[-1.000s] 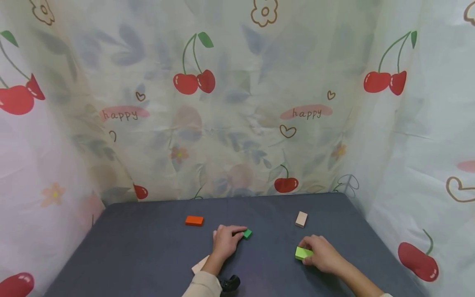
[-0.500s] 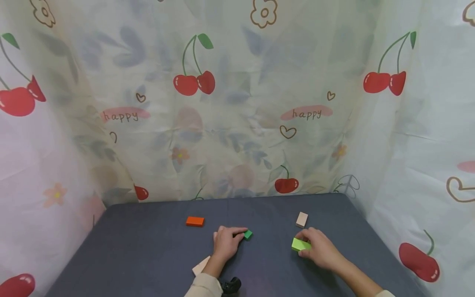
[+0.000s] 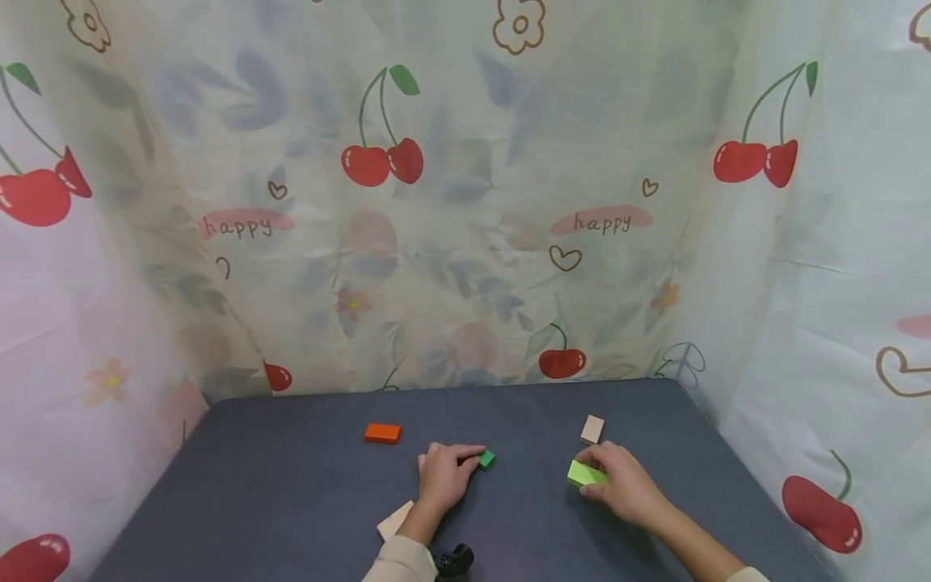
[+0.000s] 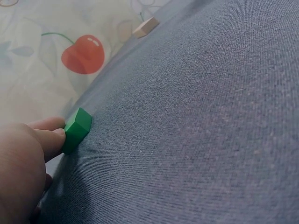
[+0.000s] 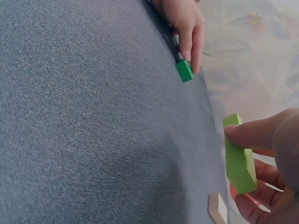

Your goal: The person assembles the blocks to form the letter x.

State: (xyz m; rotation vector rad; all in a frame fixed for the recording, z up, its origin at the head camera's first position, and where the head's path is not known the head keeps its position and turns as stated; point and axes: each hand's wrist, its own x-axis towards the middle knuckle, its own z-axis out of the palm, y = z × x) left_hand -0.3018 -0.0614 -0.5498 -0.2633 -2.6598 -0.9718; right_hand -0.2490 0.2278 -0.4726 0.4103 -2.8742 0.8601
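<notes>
My left hand (image 3: pixel 440 478) pinches a dark green block (image 3: pixel 486 460) between thumb and fingertips near the middle of the dark cloth. In the left wrist view the green block (image 4: pixel 78 130) shows a slanted end, with the fingers at its near end. To the right, my right hand (image 3: pixel 627 485) grips a lime green block (image 3: pixel 586 474) by its sides. The right wrist view shows the lime block (image 5: pixel 239 156) with the thumb on one face and fingers behind, a shadow falling on the cloth beside it. A gap of cloth separates the two held blocks.
An orange block (image 3: pixel 382 433) lies at the back left. One pale wooden block (image 3: pixel 592 430) lies beyond my right hand; another (image 3: pixel 393 521) is partly behind my left forearm. A black curved object (image 3: pixel 454 559) sits beside the left sleeve. Printed curtains (image 3: pixel 451 242) surround the table.
My right hand has moved left and away from me with the lime green block. The left hand keeps its pinch on the dark green block in the same place.
</notes>
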